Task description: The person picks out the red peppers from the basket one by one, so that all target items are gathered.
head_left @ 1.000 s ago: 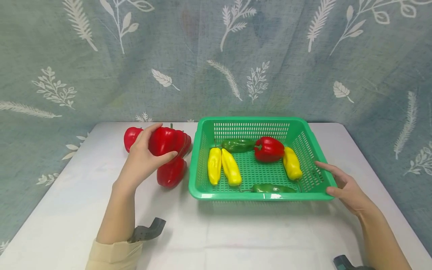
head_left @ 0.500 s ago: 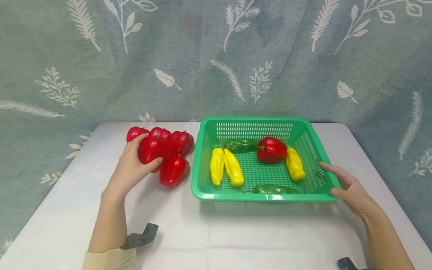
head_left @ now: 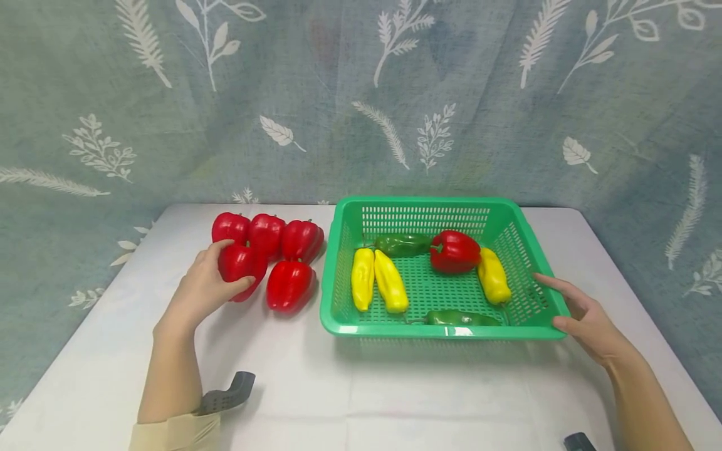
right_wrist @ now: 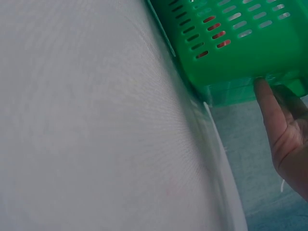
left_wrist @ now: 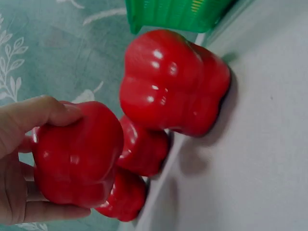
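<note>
In the head view, my left hand (head_left: 194, 285) holds a glossy red bell pepper (head_left: 239, 262) between thumb and fingers, left of the basket. The left wrist view shows the thumb on the near side of this pepper (left_wrist: 79, 154) and fingers beneath it. Several more red bell peppers (head_left: 290, 287) stand close beside it on the white table. At the right end of the green plastic basket (head_left: 440, 332), my right hand (head_left: 589, 322) holds the rim near the front corner. From the right wrist, the thumb (right_wrist: 269, 103) shows against the rim, and the other fingers are partly hidden.
Inside the basket lie a red bell pepper (head_left: 454, 252), yellow peppers (head_left: 390, 282) and long green peppers (head_left: 402, 244). A patterned grey-green cloth (head_left: 361, 156) hangs behind the white table (head_left: 395, 394).
My left hand has carried the red bell pepper left and toward me, lowering it in front of the back row of peppers. My right hand has stayed at the basket rim.
</note>
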`<action>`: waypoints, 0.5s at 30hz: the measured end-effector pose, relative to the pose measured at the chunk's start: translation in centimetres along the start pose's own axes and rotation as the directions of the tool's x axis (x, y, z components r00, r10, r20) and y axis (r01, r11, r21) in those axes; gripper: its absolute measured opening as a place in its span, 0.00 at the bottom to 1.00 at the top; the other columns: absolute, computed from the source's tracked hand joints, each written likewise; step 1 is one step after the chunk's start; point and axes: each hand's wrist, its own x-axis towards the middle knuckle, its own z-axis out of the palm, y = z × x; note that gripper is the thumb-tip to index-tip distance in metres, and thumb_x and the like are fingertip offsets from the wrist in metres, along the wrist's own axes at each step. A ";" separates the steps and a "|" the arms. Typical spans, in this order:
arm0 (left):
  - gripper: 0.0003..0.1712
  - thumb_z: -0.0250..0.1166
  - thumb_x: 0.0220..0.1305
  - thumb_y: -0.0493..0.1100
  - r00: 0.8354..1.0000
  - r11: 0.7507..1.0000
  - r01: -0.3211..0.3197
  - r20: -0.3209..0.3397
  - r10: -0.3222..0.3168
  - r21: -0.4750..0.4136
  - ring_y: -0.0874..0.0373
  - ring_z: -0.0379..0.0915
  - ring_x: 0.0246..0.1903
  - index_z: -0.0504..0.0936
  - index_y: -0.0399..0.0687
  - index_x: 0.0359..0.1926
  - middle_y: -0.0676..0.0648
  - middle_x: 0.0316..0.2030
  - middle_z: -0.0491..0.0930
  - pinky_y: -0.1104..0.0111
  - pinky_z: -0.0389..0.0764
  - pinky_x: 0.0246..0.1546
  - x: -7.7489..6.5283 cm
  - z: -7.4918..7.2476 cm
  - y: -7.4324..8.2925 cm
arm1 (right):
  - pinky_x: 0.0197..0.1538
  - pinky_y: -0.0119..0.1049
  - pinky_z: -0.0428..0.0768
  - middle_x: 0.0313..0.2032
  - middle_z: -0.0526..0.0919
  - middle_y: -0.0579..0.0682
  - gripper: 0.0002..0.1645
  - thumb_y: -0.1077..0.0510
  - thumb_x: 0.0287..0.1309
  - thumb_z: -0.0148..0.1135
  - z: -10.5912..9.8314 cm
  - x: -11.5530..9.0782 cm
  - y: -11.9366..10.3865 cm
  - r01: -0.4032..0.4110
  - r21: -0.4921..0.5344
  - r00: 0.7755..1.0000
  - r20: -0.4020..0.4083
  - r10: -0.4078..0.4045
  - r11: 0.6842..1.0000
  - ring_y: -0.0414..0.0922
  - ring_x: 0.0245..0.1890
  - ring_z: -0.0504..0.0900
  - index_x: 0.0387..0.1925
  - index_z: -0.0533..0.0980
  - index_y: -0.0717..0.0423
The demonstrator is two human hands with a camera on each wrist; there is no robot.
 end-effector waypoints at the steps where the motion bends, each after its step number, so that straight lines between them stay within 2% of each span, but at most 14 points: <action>1: 0.58 0.72 0.49 0.50 1.000 1.000 0.009 0.007 -0.009 0.014 0.28 0.56 0.58 0.46 0.40 0.72 0.27 0.62 0.56 0.40 0.76 0.43 0.1 0.1 -0.2 | 0.53 0.17 0.68 0.65 0.59 0.31 0.35 0.61 0.61 0.58 0.0 0.0 0.0 0.001 0.000 1.000 0.001 -0.001 1.000 0.26 0.60 0.58 0.69 0.60 0.49; 4: 0.57 0.72 0.49 0.50 0.999 0.999 0.023 0.036 -0.024 0.035 0.28 0.57 0.57 0.47 0.38 0.71 0.27 0.61 0.56 0.40 0.76 0.43 0.5 0.4 -1.0 | 0.53 0.18 0.69 0.65 0.59 0.32 0.35 0.62 0.61 0.57 0.1 0.1 0.0 0.011 0.009 1.000 0.006 -0.011 1.000 0.26 0.60 0.59 0.69 0.61 0.49; 8: 0.56 0.71 0.50 0.51 0.997 0.999 0.028 0.075 -0.029 0.022 0.28 0.57 0.57 0.49 0.38 0.70 0.27 0.60 0.57 0.40 0.77 0.43 1.0 0.9 -1.9 | 0.53 0.18 0.70 0.66 0.59 0.33 0.35 0.63 0.61 0.57 0.1 0.0 0.0 0.027 0.021 1.000 0.015 -0.027 0.999 0.26 0.60 0.60 0.69 0.61 0.49; 15: 0.61 0.73 0.46 0.55 0.992 0.998 0.055 0.116 -0.055 0.011 0.28 0.56 0.57 0.47 0.34 0.70 0.26 0.59 0.58 0.41 0.77 0.44 1.4 1.4 -2.6 | 0.53 0.19 0.71 0.66 0.60 0.34 0.34 0.63 0.62 0.56 0.0 0.0 0.1 0.030 0.036 0.999 0.022 -0.031 0.999 0.27 0.61 0.61 0.69 0.61 0.48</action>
